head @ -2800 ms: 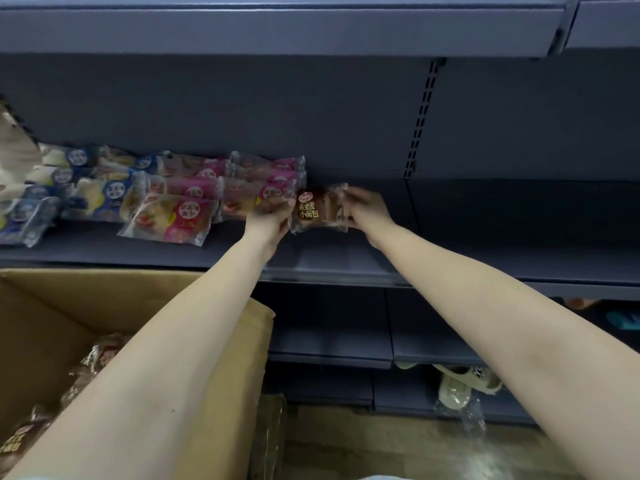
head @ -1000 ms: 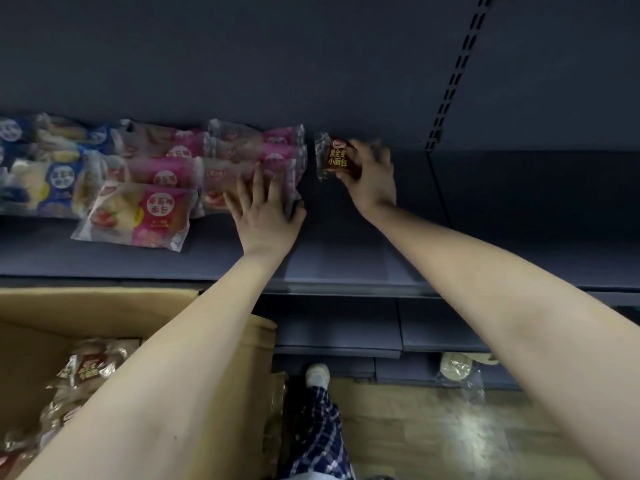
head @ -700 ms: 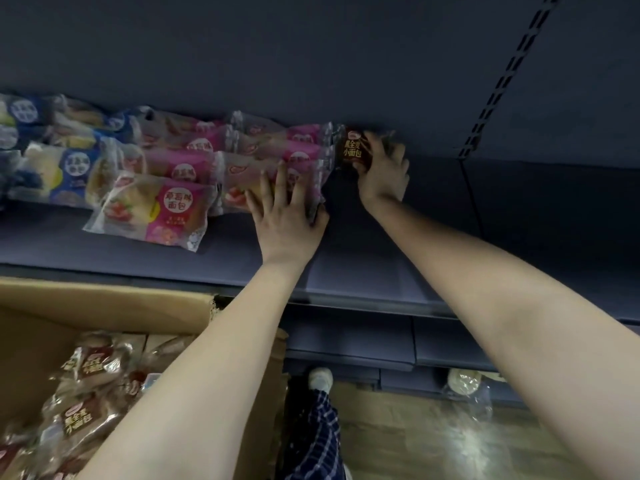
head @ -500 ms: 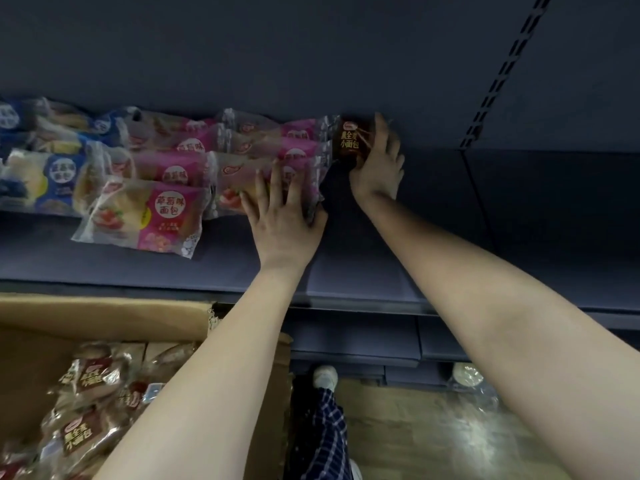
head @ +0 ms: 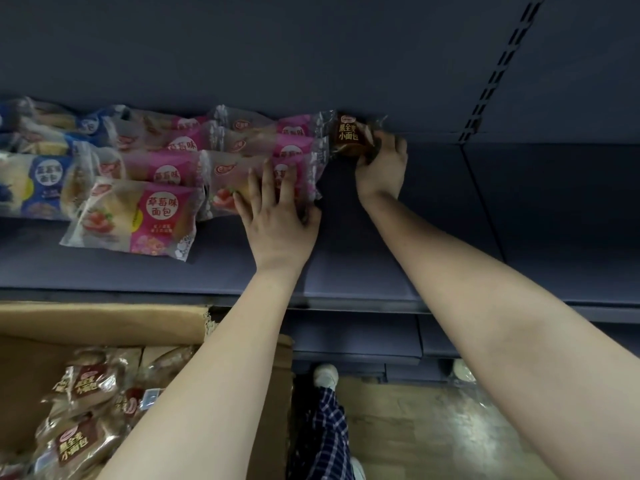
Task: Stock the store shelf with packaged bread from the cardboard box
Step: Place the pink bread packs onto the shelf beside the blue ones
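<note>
- At shelf's back edge: right hand (head: 381, 168) grips brown bread pack (head: 349, 136), beside the pink packs (head: 294, 147).
- Left hand (head: 277, 216) flat, fingers spread, pressing pink packs.
- Cardboard box (head: 104, 323) below shelf (head: 346, 271), holding brown packs.

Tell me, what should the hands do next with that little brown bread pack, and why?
Probably let go. The right hand has the brown pack at the back of the shelf, beside the pink packs that the left hand presses flat. More brown packs wait in the cardboard box.
</note>
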`<action>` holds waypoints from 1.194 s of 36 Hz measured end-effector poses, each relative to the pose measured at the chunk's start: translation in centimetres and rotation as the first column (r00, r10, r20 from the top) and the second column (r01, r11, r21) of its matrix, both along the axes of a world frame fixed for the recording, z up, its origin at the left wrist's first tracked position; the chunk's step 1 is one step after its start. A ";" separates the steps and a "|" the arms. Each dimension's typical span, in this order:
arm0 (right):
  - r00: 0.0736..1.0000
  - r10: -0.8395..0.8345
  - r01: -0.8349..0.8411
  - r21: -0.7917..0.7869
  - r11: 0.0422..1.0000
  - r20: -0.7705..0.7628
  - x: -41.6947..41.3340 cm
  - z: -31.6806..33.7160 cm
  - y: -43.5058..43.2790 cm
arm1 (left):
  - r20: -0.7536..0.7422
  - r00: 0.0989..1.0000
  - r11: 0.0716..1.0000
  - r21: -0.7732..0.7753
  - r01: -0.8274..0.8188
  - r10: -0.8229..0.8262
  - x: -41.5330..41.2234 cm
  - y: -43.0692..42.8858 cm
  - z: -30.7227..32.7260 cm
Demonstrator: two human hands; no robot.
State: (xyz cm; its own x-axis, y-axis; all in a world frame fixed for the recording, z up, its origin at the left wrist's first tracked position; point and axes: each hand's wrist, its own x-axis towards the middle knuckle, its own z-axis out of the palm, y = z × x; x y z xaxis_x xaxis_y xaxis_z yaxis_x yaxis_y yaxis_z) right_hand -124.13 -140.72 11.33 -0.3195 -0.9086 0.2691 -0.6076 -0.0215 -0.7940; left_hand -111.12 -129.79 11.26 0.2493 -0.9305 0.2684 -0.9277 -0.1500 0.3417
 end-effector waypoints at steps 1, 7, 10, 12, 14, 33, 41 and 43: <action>1.000 0.002 -0.001 0.003 1.000 -0.007 0.0 0.0 0.0 | 0.002 1.000 1.000 0.004 -0.002 0.002 0.0 0.0 0.0; 1.000 -0.019 0.020 -0.025 0.999 0.023 0.1 0.4 0.5 | 0.006 1.000 1.000 0.013 -0.004 0.004 -0.1 0.0 0.1; 0.996 0.038 -0.041 -0.033 0.999 -0.079 0.4 0.4 0.6 | 0.013 1.000 1.000 0.015 -0.006 0.006 -0.1 0.1 0.0; 0.952 0.111 -0.117 -0.006 0.993 -0.284 0.7 0.2 0.6 | 0.019 1.000 1.000 0.013 -0.009 0.008 -0.1 0.0 -0.1; 0.871 0.162 -0.184 -0.002 0.983 -0.465 1.1 0.0 0.6 | 0.022 1.000 1.000 0.015 -0.011 0.011 -0.1 0.0 0.0; 0.683 0.417 -0.286 0.305 0.908 -0.600 1.3 -0.7 -0.5 | 0.025 1.000 1.000 -0.010 -0.014 0.014 -0.3 -0.1 -0.1; 0.929 0.135 -0.113 0.082 0.990 -0.344 1.0 -0.3 0.3 | 0.030 0.999 1.000 -0.001 -0.012 0.012 -0.2 -0.2 -0.2; 0.991 0.010 0.003 0.101 0.995 -0.135 0.7 -0.3 0.0 | 0.025 1.000 1.000 -0.006 -0.011 0.011 -0.2 -0.1 -0.2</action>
State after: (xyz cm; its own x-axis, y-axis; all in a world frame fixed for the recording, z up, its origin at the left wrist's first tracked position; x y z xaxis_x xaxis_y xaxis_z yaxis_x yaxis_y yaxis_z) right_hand -123.40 -140.76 11.05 -0.2831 -0.9342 0.2169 -0.7093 0.0517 -0.7030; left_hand -111.33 -129.93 11.03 0.2526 -0.9261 0.2802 -0.9343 -0.1581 0.3194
